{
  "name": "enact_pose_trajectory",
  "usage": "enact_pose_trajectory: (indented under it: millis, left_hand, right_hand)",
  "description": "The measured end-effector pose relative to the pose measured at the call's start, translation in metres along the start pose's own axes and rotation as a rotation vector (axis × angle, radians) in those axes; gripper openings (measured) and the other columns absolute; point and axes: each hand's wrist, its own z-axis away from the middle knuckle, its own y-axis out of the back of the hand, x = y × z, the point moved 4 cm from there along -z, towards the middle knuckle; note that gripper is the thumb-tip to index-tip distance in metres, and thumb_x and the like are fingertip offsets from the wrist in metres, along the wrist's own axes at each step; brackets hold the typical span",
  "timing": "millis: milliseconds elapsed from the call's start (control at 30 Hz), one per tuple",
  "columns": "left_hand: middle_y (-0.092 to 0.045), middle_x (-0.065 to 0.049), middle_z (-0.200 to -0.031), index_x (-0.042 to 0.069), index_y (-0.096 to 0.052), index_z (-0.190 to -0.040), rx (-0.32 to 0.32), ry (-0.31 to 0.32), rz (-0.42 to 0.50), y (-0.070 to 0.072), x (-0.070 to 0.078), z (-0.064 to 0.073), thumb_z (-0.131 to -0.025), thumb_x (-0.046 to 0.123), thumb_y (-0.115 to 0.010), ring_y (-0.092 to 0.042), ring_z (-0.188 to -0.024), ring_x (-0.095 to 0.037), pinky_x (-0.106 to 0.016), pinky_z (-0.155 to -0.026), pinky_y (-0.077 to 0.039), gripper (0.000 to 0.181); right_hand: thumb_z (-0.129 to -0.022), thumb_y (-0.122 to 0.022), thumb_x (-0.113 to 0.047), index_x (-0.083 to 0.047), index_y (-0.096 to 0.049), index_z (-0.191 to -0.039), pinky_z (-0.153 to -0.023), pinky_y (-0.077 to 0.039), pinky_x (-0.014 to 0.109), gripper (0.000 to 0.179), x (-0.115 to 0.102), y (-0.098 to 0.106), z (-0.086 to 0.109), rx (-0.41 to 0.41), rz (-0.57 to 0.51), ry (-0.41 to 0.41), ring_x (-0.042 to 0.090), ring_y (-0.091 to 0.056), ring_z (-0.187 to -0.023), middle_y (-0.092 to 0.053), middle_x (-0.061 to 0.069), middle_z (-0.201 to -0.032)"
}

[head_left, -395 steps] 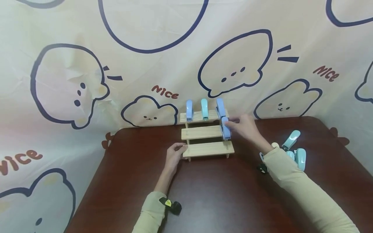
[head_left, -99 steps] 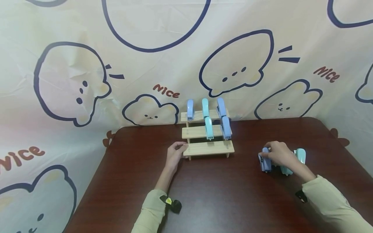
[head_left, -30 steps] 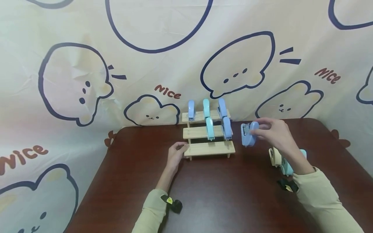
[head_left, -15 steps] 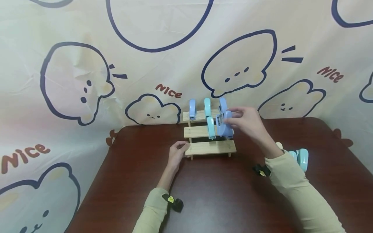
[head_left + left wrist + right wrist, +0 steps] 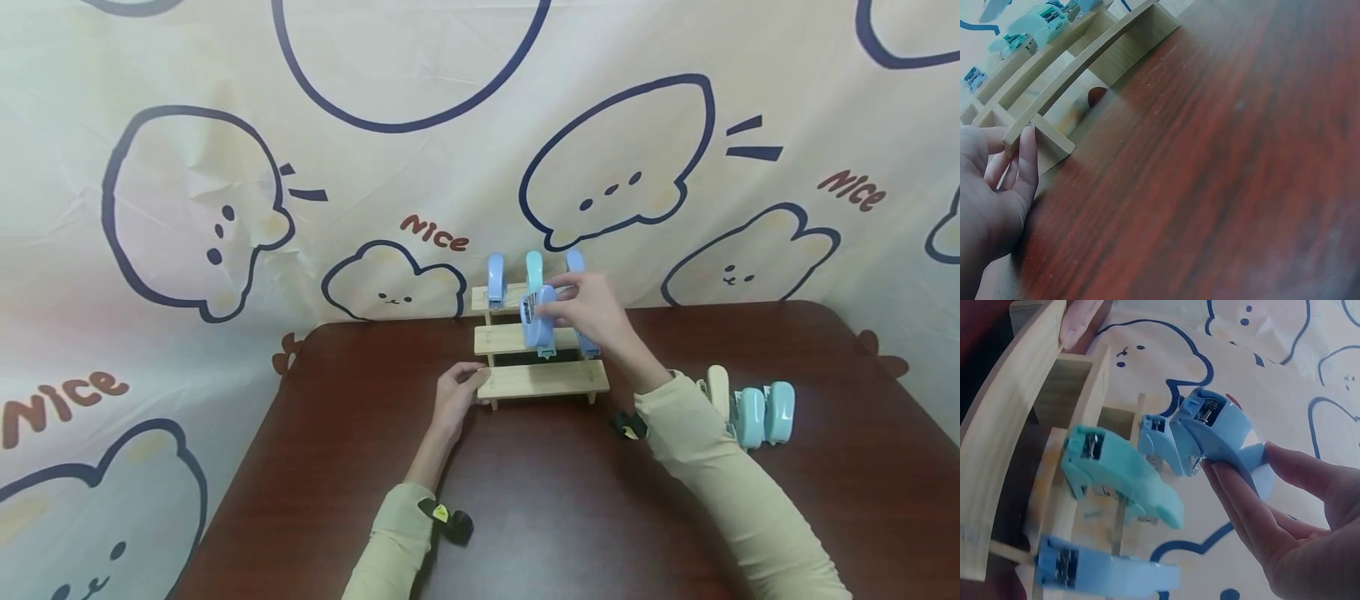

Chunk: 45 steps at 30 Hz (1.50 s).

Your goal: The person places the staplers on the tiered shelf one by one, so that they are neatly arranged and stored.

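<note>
1. The left hand [image 5: 452,403] pinches the bottom left corner of a three-step wooden rack [image 5: 543,381], probably to steady it.
2. The right hand [image 5: 596,315] pinches a light-blue stapler [image 5: 538,318], raised by the rack near a teal stapler [image 5: 1122,467], apparently gripping its rear so the front stays clear.
3. It looks glossy and rounded, with bare metal at its nose.

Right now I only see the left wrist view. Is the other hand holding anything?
Observer: Yes, the right hand holds a blue stapler.
Child: Cool! Are there more somewhere I can't see?
Observer: A cream stapler and two teal staplers are on the table, to the right of the wooden rack.
Child: What's on the backdrop?
Observer: Dark-outlined cartoon characters, plus the word "Nice" in red.
</note>
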Motion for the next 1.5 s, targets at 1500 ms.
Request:
enact_pose_trajectory:
  millis: [1500]
  left_hand:
    - [-0.067, -0.011, -0.099, -0.016, -0.063, -0.117, -0.006, 0.008, -0.014, 0.000, -0.001, 0.000, -0.097, 0.004, -0.067, -0.064, -0.070, -0.011, -0.025, -0.061, -0.060, 0.029]
  right_hand:
    - [-0.085, -0.082, -0.005, 0.007, -0.072, -0.114, -0.064, -0.058, 0.026, 0.033, 0.002, -0.073, -0.038, 0.025, 0.315, 0.032, 0.020, -0.067, -0.074, -0.076, 0.017, -0.096]
